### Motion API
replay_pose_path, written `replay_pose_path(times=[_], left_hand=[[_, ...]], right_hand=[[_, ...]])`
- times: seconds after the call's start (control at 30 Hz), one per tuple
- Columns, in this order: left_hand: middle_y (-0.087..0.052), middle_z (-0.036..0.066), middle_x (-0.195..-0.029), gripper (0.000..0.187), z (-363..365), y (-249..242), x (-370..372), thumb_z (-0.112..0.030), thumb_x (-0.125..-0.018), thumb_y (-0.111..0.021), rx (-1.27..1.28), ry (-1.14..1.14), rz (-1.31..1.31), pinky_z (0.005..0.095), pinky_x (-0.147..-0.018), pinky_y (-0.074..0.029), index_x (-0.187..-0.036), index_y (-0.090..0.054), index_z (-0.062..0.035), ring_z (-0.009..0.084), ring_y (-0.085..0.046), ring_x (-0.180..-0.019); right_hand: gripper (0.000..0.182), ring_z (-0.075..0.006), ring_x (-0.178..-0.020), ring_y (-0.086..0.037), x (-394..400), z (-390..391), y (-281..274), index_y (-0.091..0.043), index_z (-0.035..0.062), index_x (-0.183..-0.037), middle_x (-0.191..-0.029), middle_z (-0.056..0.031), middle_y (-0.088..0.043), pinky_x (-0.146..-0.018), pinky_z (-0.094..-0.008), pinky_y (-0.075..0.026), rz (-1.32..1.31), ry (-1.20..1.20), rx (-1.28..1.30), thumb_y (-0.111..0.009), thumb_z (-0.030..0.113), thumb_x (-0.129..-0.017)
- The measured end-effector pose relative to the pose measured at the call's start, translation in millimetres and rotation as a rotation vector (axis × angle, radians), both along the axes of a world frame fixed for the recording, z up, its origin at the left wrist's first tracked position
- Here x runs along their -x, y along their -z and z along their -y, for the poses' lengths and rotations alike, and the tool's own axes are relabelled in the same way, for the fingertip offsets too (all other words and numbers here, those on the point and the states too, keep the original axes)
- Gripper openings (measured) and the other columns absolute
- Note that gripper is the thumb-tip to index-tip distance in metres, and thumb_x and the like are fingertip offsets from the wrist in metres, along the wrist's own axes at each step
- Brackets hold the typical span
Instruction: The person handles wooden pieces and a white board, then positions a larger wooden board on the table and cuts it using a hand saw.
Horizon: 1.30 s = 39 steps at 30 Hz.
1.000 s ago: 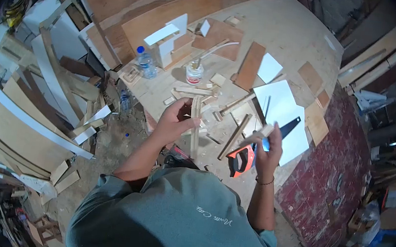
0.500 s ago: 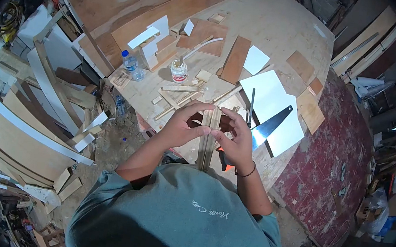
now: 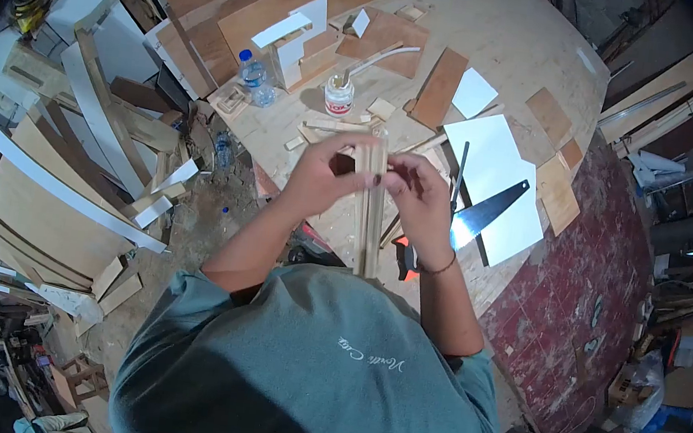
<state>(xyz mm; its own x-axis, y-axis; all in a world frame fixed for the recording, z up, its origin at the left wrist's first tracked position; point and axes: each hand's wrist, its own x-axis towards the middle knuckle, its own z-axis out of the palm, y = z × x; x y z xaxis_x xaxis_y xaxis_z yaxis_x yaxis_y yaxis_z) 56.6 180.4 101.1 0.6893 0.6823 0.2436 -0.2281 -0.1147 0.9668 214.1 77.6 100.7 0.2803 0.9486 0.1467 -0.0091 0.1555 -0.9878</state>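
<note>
Narrow wooden strips (image 3: 371,228) stand lengthwise between my hands, their near ends close to the shirt. My left hand (image 3: 326,171) is closed on the strips near their far end, thumb on the near face. On the other side, my right hand (image 3: 419,192) has its fingers curled and its thumb against the strips' right edge. A handsaw (image 3: 493,209) with an orange and black handle lies just right of my right hand, partly over a white sheet (image 3: 494,161). Beyond my hands are small wood pieces (image 3: 382,108).
A glass jar (image 3: 339,96) with a brush and a water bottle (image 3: 256,78) stand on the wooden table (image 3: 504,29). Brown boards (image 3: 440,86) lie further back. Curved panels and offcuts (image 3: 101,120) crowd the left floor; a red floor patch (image 3: 569,285) is at right.
The strips and both hands have moved up and away from the shirt, and more of the strips' length shows. The view has shifted, so the table things appear further right and slightly lower or higher.
</note>
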Motion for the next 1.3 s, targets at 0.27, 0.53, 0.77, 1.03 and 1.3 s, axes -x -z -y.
replay_pose_path(times=[0.27, 0.53, 0.77, 1.03, 1.3], left_hand=[[-0.062, 0.008, -0.103, 0.042, -33, 2, 10, 0.001, -0.08, -0.068, 0.194, -0.265, 0.089, 0.0271, -0.072, -0.057, -0.12, -0.057, -0.0038, 0.0128, -0.063, -0.086], [-0.062, 0.004, -0.094, 0.039, -39, 16, 26, -0.001, -0.083, -0.067, 0.377, -0.363, 0.172, 0.0281, -0.066, -0.06, -0.121, -0.057, -0.0051, 0.0111, -0.063, -0.08], [-0.061, 0.004, -0.091, 0.04, -36, 20, 34, -0.002, -0.083, -0.067, 0.397, -0.396, 0.175, 0.0279, -0.064, -0.059, -0.122, -0.056, -0.0036, 0.0108, -0.063, -0.078], [-0.062, 0.004, -0.09, 0.042, -36, 22, 41, -0.002, -0.084, -0.067, 0.383, -0.415, 0.165, 0.0281, -0.064, -0.059, -0.124, -0.054, -0.0027, 0.0115, -0.063, -0.077], [-0.062, 0.005, -0.094, 0.043, -31, 25, 42, 0.0, -0.083, -0.066, 0.42, -0.447, 0.141, 0.0285, -0.065, -0.059, -0.125, -0.054, -0.0027, 0.0125, -0.063, -0.08]], right_hand=[[0.045, -0.0159, -0.109, -0.056, 6, 7, 0, -0.053, 0.0019, -0.133, -0.121, -0.0106, -0.061, -0.096, -0.0304, -0.043, -0.032, -0.213, 0.113, -0.059, 0.025, -0.095], [0.046, -0.0083, -0.089, -0.059, 12, 23, 17, -0.059, -0.0019, -0.124, -0.107, -0.0061, -0.066, -0.076, -0.0239, -0.048, -0.126, -0.256, 0.197, -0.074, 0.012, -0.082], [0.043, -0.0074, -0.081, -0.059, 20, 22, 21, -0.063, -0.0027, -0.119, -0.097, -0.0061, -0.069, -0.069, -0.0238, -0.048, -0.102, -0.247, 0.243, -0.076, 0.014, -0.081], [0.043, -0.0064, -0.077, -0.057, 25, 18, 22, -0.063, -0.0022, -0.119, -0.094, -0.0054, -0.069, -0.065, -0.0222, -0.047, -0.101, -0.27, 0.22, -0.076, 0.015, -0.081], [0.048, -0.0077, -0.082, -0.058, 29, 21, 28, -0.059, -0.0018, -0.125, -0.101, -0.0065, -0.066, -0.07, -0.0229, -0.049, -0.107, -0.304, 0.226, -0.074, 0.01, -0.081]])
